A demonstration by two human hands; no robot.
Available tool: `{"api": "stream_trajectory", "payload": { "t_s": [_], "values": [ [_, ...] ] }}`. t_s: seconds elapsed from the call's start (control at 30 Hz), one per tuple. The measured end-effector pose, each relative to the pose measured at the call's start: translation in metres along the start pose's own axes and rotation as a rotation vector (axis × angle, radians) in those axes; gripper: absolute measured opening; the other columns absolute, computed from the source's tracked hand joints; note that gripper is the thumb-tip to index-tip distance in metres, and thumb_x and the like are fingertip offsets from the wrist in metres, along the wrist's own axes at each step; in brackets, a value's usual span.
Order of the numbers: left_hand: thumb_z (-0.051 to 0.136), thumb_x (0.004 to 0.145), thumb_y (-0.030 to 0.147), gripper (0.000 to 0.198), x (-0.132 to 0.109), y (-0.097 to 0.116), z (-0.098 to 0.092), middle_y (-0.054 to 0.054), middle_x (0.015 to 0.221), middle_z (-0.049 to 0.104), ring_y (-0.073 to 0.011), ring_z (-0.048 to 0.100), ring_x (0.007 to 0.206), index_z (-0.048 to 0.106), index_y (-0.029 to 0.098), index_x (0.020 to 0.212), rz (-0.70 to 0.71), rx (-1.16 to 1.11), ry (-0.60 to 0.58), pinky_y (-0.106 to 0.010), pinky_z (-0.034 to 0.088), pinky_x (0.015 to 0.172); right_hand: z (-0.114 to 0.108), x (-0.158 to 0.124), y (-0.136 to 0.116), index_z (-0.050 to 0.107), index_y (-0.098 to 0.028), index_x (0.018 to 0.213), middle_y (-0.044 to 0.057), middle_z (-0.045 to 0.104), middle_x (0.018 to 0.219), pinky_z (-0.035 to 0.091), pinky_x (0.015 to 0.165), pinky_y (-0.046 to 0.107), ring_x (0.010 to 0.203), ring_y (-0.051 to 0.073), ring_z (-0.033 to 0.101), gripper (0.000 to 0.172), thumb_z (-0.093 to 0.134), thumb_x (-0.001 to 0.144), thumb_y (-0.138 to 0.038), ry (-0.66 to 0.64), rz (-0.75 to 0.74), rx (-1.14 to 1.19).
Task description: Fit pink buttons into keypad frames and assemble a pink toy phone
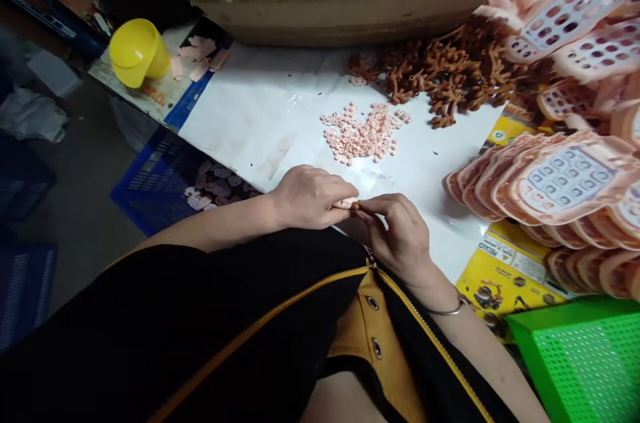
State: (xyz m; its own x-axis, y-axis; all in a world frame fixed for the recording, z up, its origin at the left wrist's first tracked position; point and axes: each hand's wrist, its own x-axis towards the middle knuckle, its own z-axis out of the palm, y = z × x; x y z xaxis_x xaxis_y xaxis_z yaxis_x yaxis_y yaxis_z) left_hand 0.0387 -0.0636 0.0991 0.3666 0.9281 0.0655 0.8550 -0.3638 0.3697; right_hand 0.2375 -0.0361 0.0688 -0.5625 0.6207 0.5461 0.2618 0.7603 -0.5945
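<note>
My left hand (313, 196) is closed around a small pink plastic piece (349, 201), its tip showing between thumb and forefinger. Meeting it from the right, my right hand (400, 228) pinches a small brown piece (355, 206) against the pink one's end. Both hands are at the near edge of the white worktop (240, 109). Just beyond them lies a loose pile of tiny pink ring-like parts (360, 133). Farther back is a heap of brown branching plastic parts (445, 73). My fingers hide most of both held pieces.
A cardboard box (350, 16) of pink and green-grey panels spans the back. Stacked pink keypad shells (565, 173) crowd the right, above a green perforated basket (580, 356). At left are a yellow cup (139, 53), flat pink pieces (197, 49) and a blue crate (150, 176) below the worktop.
</note>
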Motion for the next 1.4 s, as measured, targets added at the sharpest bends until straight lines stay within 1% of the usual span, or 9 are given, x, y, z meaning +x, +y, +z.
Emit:
{"api": "stream_trajectory", "payload": {
  "t_s": [0.33, 0.43, 0.53, 0.63, 0.7, 0.83, 1.07, 1.23, 1.4],
  "values": [
    [0.059, 0.089, 0.045, 0.032, 0.002, -0.003, -0.006, -0.004, 0.105, 0.076, -0.0229, 0.071, 0.098, 0.07, 0.023, 0.108, -0.055, -0.103, -0.072, -0.033, 0.05, 0.08, -0.002, 0.003, 0.009, 0.064, -0.028, 0.105, 0.003, 0.07, 0.084, 0.054, 0.068, 0.035, 0.076, 0.019, 0.066, 0.015, 0.061, 0.092, -0.021, -0.006, 0.068, 0.071],
    [0.063, 0.085, 0.033, 0.03, 0.001, -0.007, -0.009, -0.008, 0.109, 0.075, -0.0255, 0.069, 0.102, 0.069, 0.02, 0.112, -0.139, -0.149, -0.074, -0.036, 0.051, 0.083, -0.003, 0.001, 0.016, 0.059, -0.027, 0.122, 0.009, 0.069, 0.101, 0.056, 0.079, 0.041, 0.092, 0.023, 0.066, 0.035, 0.067, 0.089, -0.034, 0.031, 0.109, 0.081],
    [0.07, 0.079, 0.04, 0.034, -0.001, -0.012, -0.012, -0.007, 0.105, 0.075, -0.0247, 0.07, 0.099, 0.069, 0.019, 0.107, -0.302, -0.512, 0.041, -0.038, 0.053, 0.086, -0.002, -0.001, 0.019, 0.045, -0.027, 0.141, 0.013, 0.063, 0.121, 0.056, 0.09, 0.046, 0.107, 0.026, 0.064, 0.066, 0.072, 0.084, -0.046, 0.084, 0.191, 0.188],
    [0.074, 0.069, 0.063, 0.063, -0.002, -0.018, -0.014, -0.009, 0.107, 0.072, -0.0269, 0.07, 0.099, 0.063, 0.019, 0.112, -0.429, -1.09, 0.146, -0.043, 0.056, 0.085, 0.002, 0.004, 0.012, 0.038, -0.026, 0.146, 0.012, 0.065, 0.121, 0.057, 0.088, 0.043, 0.103, 0.025, 0.067, 0.074, 0.07, 0.084, -0.051, 0.04, 0.232, 0.28],
    [0.066, 0.065, 0.079, 0.078, 0.0, -0.021, -0.013, -0.011, 0.119, 0.069, -0.0312, 0.067, 0.111, 0.06, 0.022, 0.118, -0.406, -1.302, 0.156, -0.048, 0.056, 0.091, 0.005, 0.011, 0.001, 0.039, -0.024, 0.145, 0.012, 0.068, 0.118, 0.058, 0.083, 0.039, 0.098, 0.024, 0.07, 0.07, 0.065, 0.087, -0.054, -0.046, 0.199, 0.276],
    [0.034, 0.072, 0.093, 0.088, 0.002, -0.017, -0.01, -0.004, 0.145, 0.055, -0.0303, 0.047, 0.14, 0.045, 0.037, 0.139, -0.268, -1.273, 0.155, -0.05, 0.051, 0.102, 0.012, 0.021, -0.021, 0.043, -0.021, 0.14, 0.012, 0.073, 0.11, 0.056, 0.07, 0.035, 0.087, 0.025, 0.072, 0.054, 0.044, 0.097, -0.055, -0.046, 0.107, 0.115],
    [-0.002, 0.068, 0.095, 0.094, -0.008, 0.005, -0.012, 0.001, 0.163, 0.03, -0.0265, 0.051, 0.138, 0.002, 0.051, 0.151, -0.237, -1.121, 0.174, -0.049, 0.054, 0.095, 0.001, 0.012, -0.045, 0.055, -0.011, 0.129, 0.014, 0.075, 0.088, 0.047, 0.058, 0.034, 0.063, 0.023, 0.065, 0.048, 0.039, 0.1, -0.046, 0.023, -0.084, -0.338],
    [0.039, 0.066, 0.094, 0.088, -0.019, 0.021, -0.015, -0.001, 0.158, 0.039, -0.0312, 0.046, 0.14, 0.042, 0.042, 0.137, -0.181, -1.224, 0.135, -0.052, 0.051, 0.101, -0.019, 0.009, -0.068, 0.053, -0.007, 0.134, 0.012, 0.074, 0.076, 0.038, 0.051, 0.033, 0.054, 0.021, 0.061, 0.067, 0.044, 0.095, -0.061, 0.134, -0.105, -0.468],
    [0.066, 0.073, 0.069, 0.054, -0.023, 0.039, -0.016, 0.008, 0.159, 0.037, -0.0296, 0.048, 0.14, 0.056, 0.042, 0.119, 0.023, -1.452, 0.039, -0.05, 0.047, 0.108, -0.028, 0.005, -0.09, 0.068, -0.011, 0.099, 0.008, 0.066, 0.058, 0.028, 0.045, 0.033, 0.042, 0.016, 0.051, 0.046, 0.04, 0.1, -0.048, 0.161, -0.074, -0.549]
  ]
}}
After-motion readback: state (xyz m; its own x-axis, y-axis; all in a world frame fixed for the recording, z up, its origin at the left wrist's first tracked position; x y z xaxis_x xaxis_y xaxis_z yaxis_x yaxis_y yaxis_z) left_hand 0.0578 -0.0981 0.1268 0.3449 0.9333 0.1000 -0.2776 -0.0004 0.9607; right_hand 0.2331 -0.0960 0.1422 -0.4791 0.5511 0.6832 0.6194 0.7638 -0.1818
